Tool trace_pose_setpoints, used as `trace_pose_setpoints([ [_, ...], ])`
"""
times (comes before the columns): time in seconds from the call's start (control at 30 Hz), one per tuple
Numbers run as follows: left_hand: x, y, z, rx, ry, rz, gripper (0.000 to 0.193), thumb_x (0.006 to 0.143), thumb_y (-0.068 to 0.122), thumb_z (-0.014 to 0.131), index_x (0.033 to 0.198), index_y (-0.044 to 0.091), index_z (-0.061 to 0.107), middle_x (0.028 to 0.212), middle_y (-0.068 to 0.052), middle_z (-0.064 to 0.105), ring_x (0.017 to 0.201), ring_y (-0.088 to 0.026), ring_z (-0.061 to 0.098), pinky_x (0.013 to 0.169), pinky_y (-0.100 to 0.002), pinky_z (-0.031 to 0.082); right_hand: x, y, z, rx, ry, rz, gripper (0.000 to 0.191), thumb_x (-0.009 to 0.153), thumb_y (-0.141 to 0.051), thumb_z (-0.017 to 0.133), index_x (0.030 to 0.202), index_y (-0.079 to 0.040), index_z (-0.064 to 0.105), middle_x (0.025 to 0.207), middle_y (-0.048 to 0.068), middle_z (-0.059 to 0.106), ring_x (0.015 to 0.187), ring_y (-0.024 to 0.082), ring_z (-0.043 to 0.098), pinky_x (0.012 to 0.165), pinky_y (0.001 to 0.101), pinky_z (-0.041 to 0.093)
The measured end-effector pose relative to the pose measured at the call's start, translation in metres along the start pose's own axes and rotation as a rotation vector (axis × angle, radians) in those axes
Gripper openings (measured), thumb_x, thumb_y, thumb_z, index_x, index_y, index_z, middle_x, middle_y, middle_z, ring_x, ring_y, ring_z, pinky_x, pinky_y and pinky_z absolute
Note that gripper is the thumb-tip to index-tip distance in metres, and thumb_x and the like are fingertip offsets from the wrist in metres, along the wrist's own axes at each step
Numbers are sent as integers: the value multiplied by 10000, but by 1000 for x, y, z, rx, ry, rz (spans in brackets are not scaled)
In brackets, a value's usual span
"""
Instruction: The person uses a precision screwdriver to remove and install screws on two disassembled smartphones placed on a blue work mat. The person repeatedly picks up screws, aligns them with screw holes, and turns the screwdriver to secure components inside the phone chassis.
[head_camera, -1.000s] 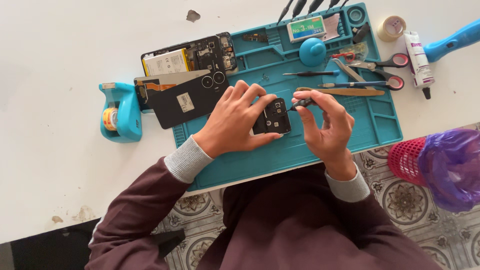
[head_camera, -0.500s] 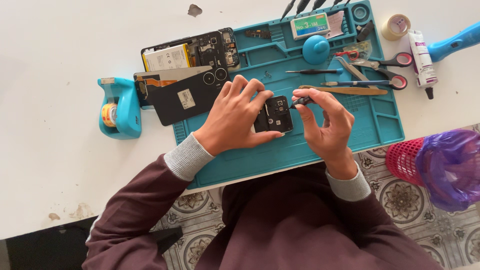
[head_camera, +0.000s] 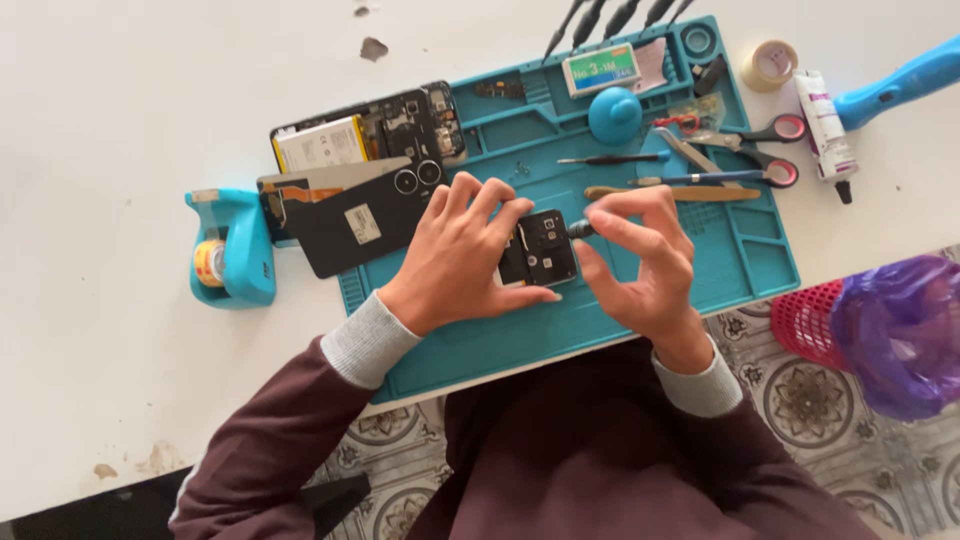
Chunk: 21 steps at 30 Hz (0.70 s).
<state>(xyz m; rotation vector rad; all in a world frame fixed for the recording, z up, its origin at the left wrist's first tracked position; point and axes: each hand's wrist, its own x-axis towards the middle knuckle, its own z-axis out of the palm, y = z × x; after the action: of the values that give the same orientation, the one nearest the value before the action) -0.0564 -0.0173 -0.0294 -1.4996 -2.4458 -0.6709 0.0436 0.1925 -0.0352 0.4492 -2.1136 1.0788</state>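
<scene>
Black and small, the circuit module (head_camera: 541, 247) is lying on the teal mat (head_camera: 700, 270), pinned at its left edge by the left hand (head_camera: 462, 255); the right hand (head_camera: 640, 262) is pinching a thin screwdriver (head_camera: 580, 228), touching the module's right edge.

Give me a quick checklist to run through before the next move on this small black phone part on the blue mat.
1. Left hand steadies the small black phone part: ok.
2. Right hand pinches the small dark tool, tip at the part's right edge: ok.
3. Part rests over the blue work mat, not the bare table: ok.
4. Tool tip seated in a screw: cannot tell, too small.
5. Opened phone body and black back cover lie apart from the right hand: ok.
6. Scissors out of the hands' way: ok.
</scene>
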Motion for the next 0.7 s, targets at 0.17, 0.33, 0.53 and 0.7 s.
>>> trace_pose_setpoints([
  [0.17, 2, -7, -4, 16, 62, -119, 790, 798, 731, 752, 1119, 16, 652, 1019, -100, 557, 958, -270, 475, 814, -421, 387, 3, 1, 0, 68, -37, 26, 456, 894, 49, 756, 1289, -79, 567, 1118, 140, 698, 999, 272, 629, 857, 368, 529],
  [0.33, 4, -18, 5, 167, 181, -141, 369, 945, 396, 734, 1122, 72, 714, 1060, -58, 567, 1009, -240, 477, 853, -384, 377, -3, 5, 1, 50, -27, 84, 484, 886, 34, 791, 1304, -94, 582, 1108, 140, 659, 983, 252, 626, 810, 324, 529],
  [0.53, 13, -20, 21, 116, 208, -220, 119, 943, 233, 770, 980, 122, 789, 1002, -9, 586, 967, -225, 483, 839, -376, 368, -4, 7, 2, 94, -54, 57, 472, 926, 42, 769, 1323, -95, 554, 1149, 131, 700, 986, 239, 636, 863, 340, 529],
  [0.7, 18, -17, 24, 86, 237, -266, 103, 900, 264, 798, 920, 163, 802, 948, 11, 584, 942, -227, 491, 824, -382, 365, -2, 4, 4, 46, -36, 72, 480, 880, 38, 800, 1283, -86, 570, 1140, 154, 651, 994, 248, 611, 824, 333, 512],
])
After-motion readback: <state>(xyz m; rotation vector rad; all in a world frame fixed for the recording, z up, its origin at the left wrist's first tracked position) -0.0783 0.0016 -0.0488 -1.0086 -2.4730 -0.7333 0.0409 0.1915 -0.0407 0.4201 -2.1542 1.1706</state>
